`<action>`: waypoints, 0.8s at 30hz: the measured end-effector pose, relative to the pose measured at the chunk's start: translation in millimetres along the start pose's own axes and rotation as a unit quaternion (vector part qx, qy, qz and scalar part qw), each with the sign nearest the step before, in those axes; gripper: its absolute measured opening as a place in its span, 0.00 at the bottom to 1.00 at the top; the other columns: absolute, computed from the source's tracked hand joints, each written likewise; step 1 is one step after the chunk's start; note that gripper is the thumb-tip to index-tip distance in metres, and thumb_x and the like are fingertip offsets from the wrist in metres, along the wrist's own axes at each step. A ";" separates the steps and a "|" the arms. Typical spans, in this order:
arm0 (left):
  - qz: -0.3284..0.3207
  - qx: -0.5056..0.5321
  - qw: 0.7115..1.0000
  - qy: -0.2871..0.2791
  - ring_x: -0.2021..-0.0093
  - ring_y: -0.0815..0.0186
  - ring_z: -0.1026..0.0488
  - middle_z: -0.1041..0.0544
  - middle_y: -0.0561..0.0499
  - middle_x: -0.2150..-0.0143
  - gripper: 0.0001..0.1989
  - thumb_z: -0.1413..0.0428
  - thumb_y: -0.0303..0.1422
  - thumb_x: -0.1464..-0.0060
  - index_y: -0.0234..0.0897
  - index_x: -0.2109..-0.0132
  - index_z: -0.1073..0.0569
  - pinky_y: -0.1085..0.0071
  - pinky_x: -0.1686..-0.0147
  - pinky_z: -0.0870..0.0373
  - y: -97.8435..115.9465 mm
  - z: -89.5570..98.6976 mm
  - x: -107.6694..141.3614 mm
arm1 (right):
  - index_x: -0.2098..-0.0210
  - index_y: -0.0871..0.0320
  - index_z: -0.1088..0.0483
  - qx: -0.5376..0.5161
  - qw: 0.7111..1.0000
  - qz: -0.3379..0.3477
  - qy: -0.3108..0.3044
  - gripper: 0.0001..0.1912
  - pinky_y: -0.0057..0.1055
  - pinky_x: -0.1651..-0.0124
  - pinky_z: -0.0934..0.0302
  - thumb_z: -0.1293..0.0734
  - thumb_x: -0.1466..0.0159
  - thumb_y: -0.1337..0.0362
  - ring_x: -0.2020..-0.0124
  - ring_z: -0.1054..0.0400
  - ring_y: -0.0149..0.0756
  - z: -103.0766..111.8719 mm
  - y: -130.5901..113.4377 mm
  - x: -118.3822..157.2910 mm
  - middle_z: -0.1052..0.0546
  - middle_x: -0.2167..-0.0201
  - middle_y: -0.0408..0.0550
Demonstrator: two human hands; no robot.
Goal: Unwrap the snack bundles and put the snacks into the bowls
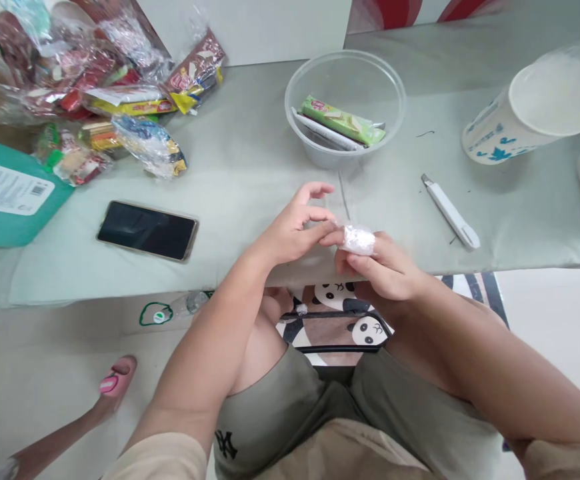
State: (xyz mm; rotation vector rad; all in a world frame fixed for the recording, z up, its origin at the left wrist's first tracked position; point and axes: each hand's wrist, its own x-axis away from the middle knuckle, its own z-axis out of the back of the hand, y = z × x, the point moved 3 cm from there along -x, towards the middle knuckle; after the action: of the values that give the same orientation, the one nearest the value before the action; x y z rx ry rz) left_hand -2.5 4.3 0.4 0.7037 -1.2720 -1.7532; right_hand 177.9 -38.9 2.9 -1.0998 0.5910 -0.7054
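A crumpled band of clear and white plastic film (359, 240) sits around the index finger of my right hand (390, 270), just above the table's near edge. The right thumb presses in beneath the film, with the other fingers curled. From the left, my left hand (295, 227) meets that fingertip. Its thumb and index finger pinch together at the thin loose end of the film, while its upper fingers are spread and bent. Behind both hands is a clear plastic bowl (320, 155) holding a green-wrapped snack bar (340, 121) and other slim packets.
A phone (147, 230) lies left of my hands. Wrapped snacks (135, 100) pile up behind it, near a teal box (10, 193). On the right are a white utility knife (450, 212) and a tilted paper cup (525, 120). A person's foot in a pink slipper (120, 380) shows below.
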 end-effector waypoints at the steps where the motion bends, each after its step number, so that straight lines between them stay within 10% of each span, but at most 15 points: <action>1: 0.009 0.019 1.000 -0.017 0.41 0.54 0.28 0.25 0.42 0.44 0.25 0.43 0.52 0.38 0.35 0.71 0.22 0.61 0.41 0.30 2.0 -1.1 -0.3 | 0.59 0.56 0.25 0.003 1.000 -0.005 0.008 0.16 0.31 0.67 0.37 0.41 0.28 0.54 0.76 0.33 0.31 0.2 2.6 0.6 0.25 0.75 0.43; 5: 0.049 0.122 0.987 -0.092 0.70 0.67 0.28 0.23 0.49 0.72 0.28 0.46 0.55 0.37 0.34 0.68 0.23 0.71 0.66 0.32 7.1 -11.2 -1.0 | 0.41 0.55 0.28 -0.060 0.995 -0.049 0.061 0.22 0.31 0.70 0.37 0.41 0.27 0.52 0.77 0.35 0.31 0.9 8.6 1.2 0.24 0.74 0.43; 11: 0.096 0.171 0.972 -0.130 0.69 0.69 0.26 0.21 0.50 0.70 0.16 0.38 0.44 0.41 0.34 0.66 0.22 0.73 0.66 0.29 7.3 -21.9 0.2 | 0.26 0.56 0.44 -0.097 0.971 -0.143 0.166 0.33 0.32 0.75 0.41 0.43 0.26 0.49 0.81 0.38 0.33 8.6 15.9 -0.6 0.28 0.80 0.40; 18: -0.031 0.117 0.991 -0.065 0.66 0.68 0.33 0.32 0.51 0.69 0.19 0.38 0.47 0.42 0.37 0.73 0.23 0.69 0.60 0.28 12.4 -17.0 2.4 | 0.50 0.56 0.24 0.095 0.981 -0.096 0.139 0.19 0.36 0.67 0.41 0.44 0.31 0.60 0.76 0.35 0.37 13.4 17.2 -3.3 0.28 0.79 0.44; 21: -0.067 0.076 0.995 0.013 0.55 0.63 0.32 0.34 0.47 0.61 0.21 0.39 0.51 0.41 0.39 0.73 0.20 0.64 0.46 0.28 10.8 -11.5 1.9 | 0.73 0.55 0.31 0.078 0.988 -0.053 0.122 0.17 0.37 0.68 0.44 0.46 0.32 0.63 0.77 0.37 0.36 13.0 15.5 -4.1 0.30 0.80 0.47; 24: -0.080 0.088 0.993 0.002 0.39 0.56 0.33 0.27 0.42 0.49 0.25 0.45 0.54 0.37 0.40 0.68 0.18 0.58 0.36 0.33 9.3 -10.5 -0.2 | 0.76 0.55 0.36 0.087 0.992 -0.040 0.087 0.14 0.37 0.68 0.45 0.45 0.36 0.64 0.77 0.38 0.35 11.8 14.0 -5.4 0.32 0.80 0.46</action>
State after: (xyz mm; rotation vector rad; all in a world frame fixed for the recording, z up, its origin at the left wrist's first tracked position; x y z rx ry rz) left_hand 9.0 -1.7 5.7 0.9321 -1.4131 -1.7782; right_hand 186.1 -23.9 -5.7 -0.9084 0.6234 -0.9118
